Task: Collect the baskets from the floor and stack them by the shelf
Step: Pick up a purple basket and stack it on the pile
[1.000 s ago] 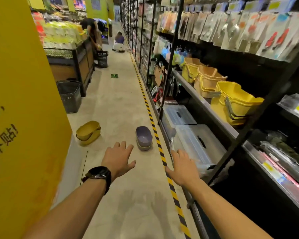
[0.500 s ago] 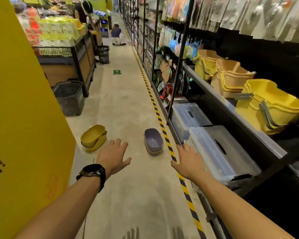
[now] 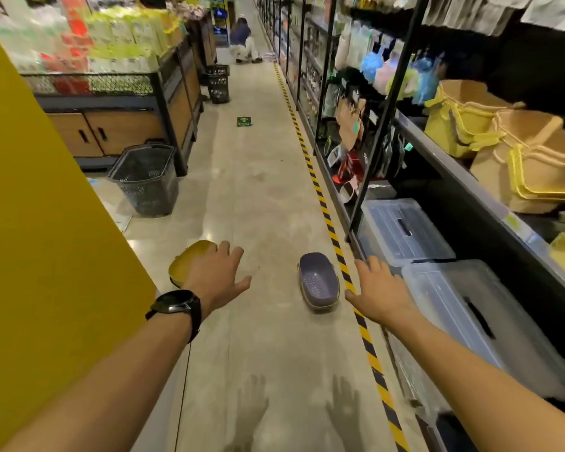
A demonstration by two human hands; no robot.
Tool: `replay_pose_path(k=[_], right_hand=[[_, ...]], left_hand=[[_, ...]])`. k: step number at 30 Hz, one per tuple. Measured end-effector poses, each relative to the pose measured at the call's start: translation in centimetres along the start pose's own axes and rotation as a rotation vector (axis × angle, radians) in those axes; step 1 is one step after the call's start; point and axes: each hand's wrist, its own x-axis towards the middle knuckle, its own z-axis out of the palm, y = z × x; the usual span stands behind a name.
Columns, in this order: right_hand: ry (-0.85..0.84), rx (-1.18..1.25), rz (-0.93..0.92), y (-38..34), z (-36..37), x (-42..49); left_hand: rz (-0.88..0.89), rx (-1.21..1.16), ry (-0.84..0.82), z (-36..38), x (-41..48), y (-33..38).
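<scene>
**Both baskets are on the floor, nothing picked up**

The job looks like it has only just begun. Two small baskets lie on the floor (image 3: 261,197) of the shop aisle. The yellow basket (image 3: 186,261) sits on the left, close to the big yellow wall (image 3: 46,223). The purple basket (image 3: 318,283) sits on the right, just beside the striped tape (image 3: 331,233) that runs along the shelf (image 3: 444,158).

The left hand (image 3: 217,278) is spread wide open and holds nothing. It partly covers the yellow basket, but I cannot tell if it touches it. The right hand (image 3: 379,291) is wide open too, and empty, near the purple basket but apart from it.

No basket is stacked by the shelf yet. I think both must be picked up, put one inside the other, and set down there.
</scene>
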Motion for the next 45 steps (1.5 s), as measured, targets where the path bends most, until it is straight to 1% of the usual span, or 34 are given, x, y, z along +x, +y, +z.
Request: replay_pose_path(k=[4,10,14,18,24,27,29,34,39,45], right_hand=[[-0.014,-0.01,0.02,-2.8,-0.3,5.5],[-0.028,0.027,0.124,-4.6,-0.5,11.6],[-0.028,0.062,0.217,-3.6,0.2,15.1],[-0.058,0.093,0.305,-1.1,1.6,19.3],[-0.104,0.115,0.38,1.0,1.7,26.1],[-0.106,0.131,0.405,1.4,1.4,28.1],[-0.119,0.162,0.445,1.6,1.4,29.4],[-0.142,0.162,0.524,1.1,1.0,34.0],[-0.16,0.186,0.662,-0.7,0.8,37.6],[-0.181,0.233,0.823,-3.6,1.9,39.1]], left_hand=[[0.051,0.022,0.005,0.2,6.5,-2.7],[0.166,0.026,-0.003,1.0,15.8,-5.1],[0.271,0.029,-0.002,1.6,22.6,-4.2],[0.365,0.02,-0.002,2.2,29.6,-1.9],[0.421,0.02,-0.023,2.9,38.7,-0.4],[0.445,0.026,-0.056,2.9,42.5,0.0],[0.476,0.032,-0.051,3.2,44.9,0.4],[0.597,0.07,-0.049,3.7,51.9,0.9],[0.73,0.073,-0.063,4.2,59.0,0.4],[0.878,0.1,-0.088,6.0,64.7,0.6]])
